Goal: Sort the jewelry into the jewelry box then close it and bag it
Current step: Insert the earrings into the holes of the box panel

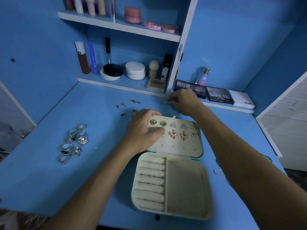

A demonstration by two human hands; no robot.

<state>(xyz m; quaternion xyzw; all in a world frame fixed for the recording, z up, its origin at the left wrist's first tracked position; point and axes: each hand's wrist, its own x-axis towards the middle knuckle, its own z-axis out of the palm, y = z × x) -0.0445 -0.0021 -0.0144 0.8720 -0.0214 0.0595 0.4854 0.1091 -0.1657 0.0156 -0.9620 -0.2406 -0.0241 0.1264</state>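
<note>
An open cream jewelry box lies on the blue desk near the front edge, with ring rolls on its left and a bare compartment on its right. Its raised earring panel carries green, triangular, starfish and butterfly earrings. My left hand grips the panel's top left corner. My right hand reaches behind the panel with fingers pinched over something small on the desk; what it pinches is too small to make out. Several silver rings lie in a cluster at the left. Small earring backs are scattered behind the box.
Shelves at the back hold cosmetics, jars and tubes. Eyeshadow palettes and a perfume bottle stand on the right ledge. A thin chain or hoop lies beside my right forearm. A white panel borders the right side.
</note>
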